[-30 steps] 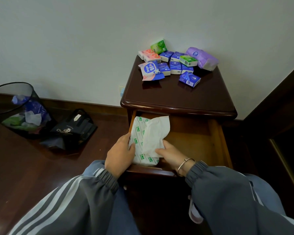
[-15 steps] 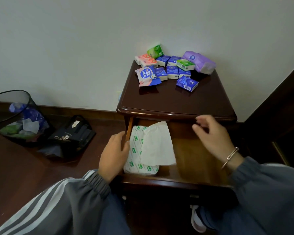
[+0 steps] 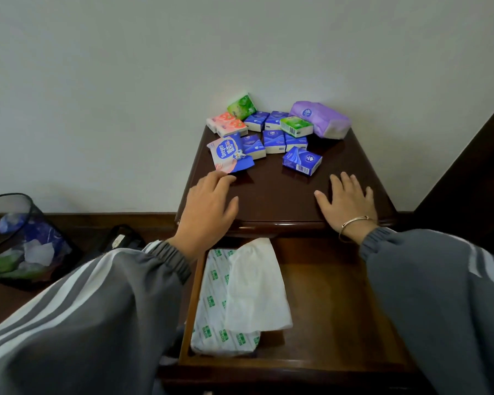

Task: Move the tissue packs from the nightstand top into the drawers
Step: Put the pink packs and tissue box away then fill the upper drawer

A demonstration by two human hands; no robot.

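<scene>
As left fingers [image 3: 216, 179] relax, right fingers [image 3: 337, 185] touch nightstand [image 3: 274, 198].

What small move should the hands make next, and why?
Probably the left hand should pinch the flat blue-and-white plastic pack nearest it: it and the right hand are open and empty, and the open wooden drawer has bare floor beside the white green-printed pack.

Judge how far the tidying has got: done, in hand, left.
Done: one large white-and-green pack lies in the open drawer. In hand: nothing is held; the left hand reaches by the blue-and-pink pack, and the right hand is spread flat over the nightstand top. Left: the small packs and the purple pack, all on top.
</scene>
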